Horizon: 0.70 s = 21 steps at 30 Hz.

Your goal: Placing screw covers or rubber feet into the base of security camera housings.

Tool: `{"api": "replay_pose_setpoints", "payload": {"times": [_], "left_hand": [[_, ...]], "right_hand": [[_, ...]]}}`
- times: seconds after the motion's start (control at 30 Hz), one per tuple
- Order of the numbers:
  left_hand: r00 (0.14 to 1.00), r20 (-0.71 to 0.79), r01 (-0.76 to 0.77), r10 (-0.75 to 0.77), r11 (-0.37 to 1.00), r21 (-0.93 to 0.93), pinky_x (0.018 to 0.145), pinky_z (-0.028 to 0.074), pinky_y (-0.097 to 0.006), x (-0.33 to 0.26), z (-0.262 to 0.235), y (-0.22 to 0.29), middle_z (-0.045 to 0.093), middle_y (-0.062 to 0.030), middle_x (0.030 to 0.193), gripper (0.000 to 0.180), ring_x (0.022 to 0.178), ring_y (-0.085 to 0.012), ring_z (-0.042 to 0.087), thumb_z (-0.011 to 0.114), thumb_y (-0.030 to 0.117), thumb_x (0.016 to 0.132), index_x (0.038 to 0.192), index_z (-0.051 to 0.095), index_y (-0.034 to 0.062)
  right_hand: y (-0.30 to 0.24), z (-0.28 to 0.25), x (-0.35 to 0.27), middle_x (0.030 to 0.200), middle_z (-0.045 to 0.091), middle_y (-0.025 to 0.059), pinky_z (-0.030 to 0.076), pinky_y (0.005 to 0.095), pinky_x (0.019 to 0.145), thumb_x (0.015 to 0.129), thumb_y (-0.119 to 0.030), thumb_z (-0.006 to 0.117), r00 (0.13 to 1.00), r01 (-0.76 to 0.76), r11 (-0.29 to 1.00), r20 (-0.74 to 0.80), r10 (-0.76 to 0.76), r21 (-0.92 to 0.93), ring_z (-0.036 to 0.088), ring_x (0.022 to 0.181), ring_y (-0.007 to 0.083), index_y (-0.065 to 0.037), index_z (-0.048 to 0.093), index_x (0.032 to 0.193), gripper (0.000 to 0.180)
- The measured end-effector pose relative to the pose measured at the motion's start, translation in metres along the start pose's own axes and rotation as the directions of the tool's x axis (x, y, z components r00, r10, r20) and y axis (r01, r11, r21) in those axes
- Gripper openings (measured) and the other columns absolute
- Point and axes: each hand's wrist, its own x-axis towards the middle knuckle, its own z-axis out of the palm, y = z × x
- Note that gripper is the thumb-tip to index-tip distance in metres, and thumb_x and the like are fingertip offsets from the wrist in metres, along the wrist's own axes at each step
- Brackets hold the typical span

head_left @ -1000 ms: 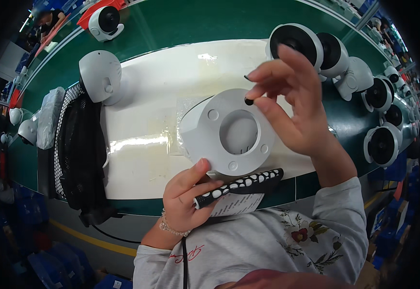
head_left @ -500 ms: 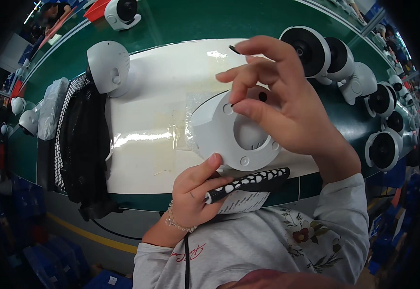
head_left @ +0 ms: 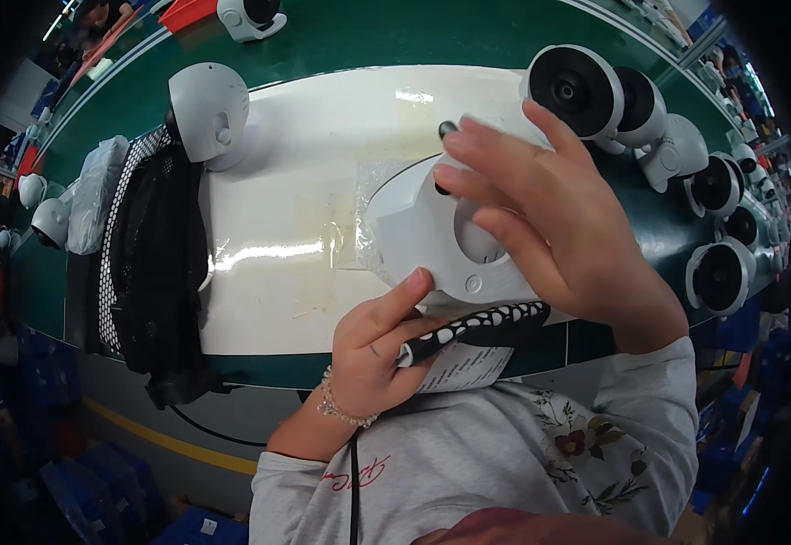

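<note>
A white rounded housing with a large round recess sits tilted on the near part of the white mat, partly covered by my right hand. My left hand is closed on its near edge, the thumb side pressed on the rim and the other fingers folded below. A black-and-white spotted strip lies against those fingers; its lower part is hidden. My right hand hovers over the housing with fingers apart and slightly blurred, dark nails showing. Nothing shows in it.
The white mat covers the green bench. A black mesh bag and a clear-wrapped packet lie left, beside a white round device. Several white devices with black faces line the right side. A red bin stands far left.
My right hand has opened from a pinch and shifted slightly right and down over the housing. My left hand keeps its hold. The whole view has shifted slightly.
</note>
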Motion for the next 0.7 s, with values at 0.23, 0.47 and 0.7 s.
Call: {"api": "replay_pose_setpoints", "payload": {"times": [0.23, 0.47, 0.7], "left_hand": [[0.999, -0.013, -0.046, 0.046, 0.999, -0.006, 0.065, 0.048, -0.027, 0.003, 0.001, 0.000, 0.047, -0.0184, 0.122, 0.031, 0.075, -0.0213, 0.060, 0.064, -0.004, 0.053, 0.084, 0.061, 0.0000], [0.998, -0.033, -0.047, 0.045, 0.998, -0.039, 0.063, 0.048, -0.026, 0.005, 0.002, 0.002, 0.047, -0.0201, 0.121, 0.026, 0.069, -0.0187, 0.060, 0.067, -0.004, 0.058, 0.083, 0.061, -0.0005], [0.998, -0.053, -0.037, 0.033, 0.997, -0.067, 0.063, 0.048, -0.025, 0.005, 0.003, 0.002, 0.047, -0.0197, 0.121, 0.023, 0.067, -0.0179, 0.060, 0.066, -0.005, 0.060, 0.082, 0.061, -0.0014]], "right_hand": [[-0.017, 0.009, -0.026, 0.135, 0.025, 0.0222, 0.013, 0.0442, 0.102, 0.075, -0.012, 0.061, 0.978, -0.135, 0.950, -0.117, 0.174, 0.280, 0.010, 0.130, 0.0366, -0.005, 0.056, 0.074, 0.008], [-0.022, 0.023, -0.034, 0.135, 0.027, 0.0214, 0.014, 0.0430, 0.101, 0.079, -0.010, 0.057, 0.966, -0.242, 0.937, -0.029, 0.257, 0.253, 0.010, 0.130, 0.0359, -0.005, 0.058, 0.076, 0.006], [-0.026, 0.035, -0.057, 0.129, 0.038, 0.0180, 0.019, 0.0443, 0.098, 0.083, -0.025, 0.053, 0.983, -0.112, 0.981, -0.162, 0.086, -0.159, 0.026, 0.125, 0.0361, -0.006, 0.063, 0.084, 0.021]]}}
